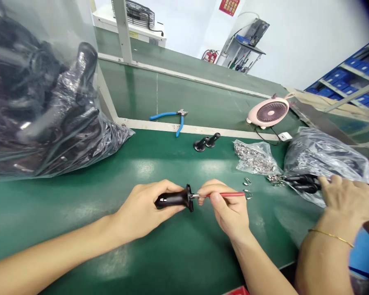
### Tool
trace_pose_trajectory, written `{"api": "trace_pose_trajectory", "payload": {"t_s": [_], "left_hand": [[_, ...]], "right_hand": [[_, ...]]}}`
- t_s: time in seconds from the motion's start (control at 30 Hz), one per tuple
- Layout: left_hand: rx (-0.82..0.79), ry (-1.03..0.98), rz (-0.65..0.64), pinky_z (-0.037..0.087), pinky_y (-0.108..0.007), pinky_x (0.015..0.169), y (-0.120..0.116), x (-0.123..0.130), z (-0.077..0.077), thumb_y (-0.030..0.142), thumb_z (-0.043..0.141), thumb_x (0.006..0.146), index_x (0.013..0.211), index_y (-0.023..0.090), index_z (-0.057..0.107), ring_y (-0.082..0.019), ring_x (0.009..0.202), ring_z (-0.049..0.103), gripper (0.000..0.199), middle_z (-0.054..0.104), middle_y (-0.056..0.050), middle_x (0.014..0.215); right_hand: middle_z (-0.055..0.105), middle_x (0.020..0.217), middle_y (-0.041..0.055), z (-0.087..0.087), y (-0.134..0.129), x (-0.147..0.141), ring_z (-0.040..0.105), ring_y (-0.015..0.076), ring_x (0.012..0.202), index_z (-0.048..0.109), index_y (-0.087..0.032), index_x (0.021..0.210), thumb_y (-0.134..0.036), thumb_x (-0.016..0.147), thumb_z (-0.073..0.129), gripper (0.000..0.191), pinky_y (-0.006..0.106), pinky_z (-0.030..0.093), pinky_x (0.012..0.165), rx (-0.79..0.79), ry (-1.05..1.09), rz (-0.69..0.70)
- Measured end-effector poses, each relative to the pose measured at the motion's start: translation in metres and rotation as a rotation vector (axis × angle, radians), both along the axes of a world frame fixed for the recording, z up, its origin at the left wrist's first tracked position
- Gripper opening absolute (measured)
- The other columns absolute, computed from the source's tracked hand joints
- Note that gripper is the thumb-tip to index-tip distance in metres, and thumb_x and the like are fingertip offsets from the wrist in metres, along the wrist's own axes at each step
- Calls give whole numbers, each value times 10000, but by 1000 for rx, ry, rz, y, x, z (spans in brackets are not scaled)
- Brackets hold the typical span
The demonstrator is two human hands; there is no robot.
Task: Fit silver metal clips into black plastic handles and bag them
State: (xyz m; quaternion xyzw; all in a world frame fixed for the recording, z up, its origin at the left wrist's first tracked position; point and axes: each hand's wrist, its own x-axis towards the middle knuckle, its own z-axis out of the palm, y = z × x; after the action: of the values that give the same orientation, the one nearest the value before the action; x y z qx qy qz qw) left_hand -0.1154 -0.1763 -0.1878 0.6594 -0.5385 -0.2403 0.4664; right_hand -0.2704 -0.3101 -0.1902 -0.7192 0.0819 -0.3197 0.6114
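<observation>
Here's a bulging plastic bag (46, 102) of black parts on the left, blue-handled pliers (172, 116) up ahead, a pink fan (271, 112) beside them, and blue boxes (341, 80) shelved far right!

Bright overhead light casts pale glare on the green workbench (144, 168), faint shadow under the right hand (226, 209).

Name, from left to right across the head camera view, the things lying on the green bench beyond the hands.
large clear bag of black parts, blue-handled pliers, two black flanged parts, small clear bag of silver clips, clear bag of black parts
</observation>
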Motion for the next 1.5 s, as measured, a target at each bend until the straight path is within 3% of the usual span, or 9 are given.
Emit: {"api": "trace_pose_trajectory", "payload": {"t_s": [0.3,0.5,0.57,0.7,0.8,0.93,1.2,1.5], "left_hand": [[-1,4,12,421,-153,617,0,0,-2,210,648,787,927,238,607,-68,680,604,149,681,82,821],[75,254,-188,449,-219,657,2,2,-12,292,563,856,994,221,501,-108,739,573,167,612,21,892],[82,324,-231,441,-227,672,2,6,-16,300,534,877,975,216,466,-107,754,546,146,580,14,899],[99,377,-274,422,-229,699,0,11,-23,274,491,897,928,218,426,-107,793,507,92,531,16,898],[169,322,-340,411,-229,664,-3,12,-26,263,447,907,930,217,410,-114,768,489,63,511,13,881],[210,187,-408,424,-266,727,-8,12,-30,320,426,918,1002,223,445,-153,854,501,130,518,-17,947],[120,60,-555,389,-331,758,-14,14,-43,346,343,949,866,203,475,-184,838,441,211,494,-39,850],[63,-97,-560,342,-338,805,-15,10,-40,272,311,959,831,202,441,-156,746,383,195,447,-1,780]], "right_hand": [[626,771,35,6,5,-2,587,115,642,712,-246,907,-190,863,565,164,234,521,540,60,128,-10],[649,743,35,13,3,-7,600,119,609,698,-217,926,-185,854,570,150,228,516,513,54,201,86],[665,764,34,18,4,-9,614,121,625,677,-208,946,-158,866,538,168,227,514,525,-32,213,82],[641,751,44,32,15,-15,582,131,661,613,-144,948,-78,830,517,165,275,484,603,-450,156,8],[595,704,44,42,23,-19,535,129,652,572,-110,911,-91,830,508,105,274,442,596,-608,185,27],[568,705,39,46,24,-18,474,109,632,552,-105,853,-122,856,507,48,251,409,604,-699,293,-13],[518,687,20,34,18,-11,414,103,609,528,-108,815,-141,872,491,75,235,398,625,-644,342,20],[572,741,22,29,15,-8,439,121,650,529,-156,824,-202,914,451,128,255,373,639,-678,444,57]]}}
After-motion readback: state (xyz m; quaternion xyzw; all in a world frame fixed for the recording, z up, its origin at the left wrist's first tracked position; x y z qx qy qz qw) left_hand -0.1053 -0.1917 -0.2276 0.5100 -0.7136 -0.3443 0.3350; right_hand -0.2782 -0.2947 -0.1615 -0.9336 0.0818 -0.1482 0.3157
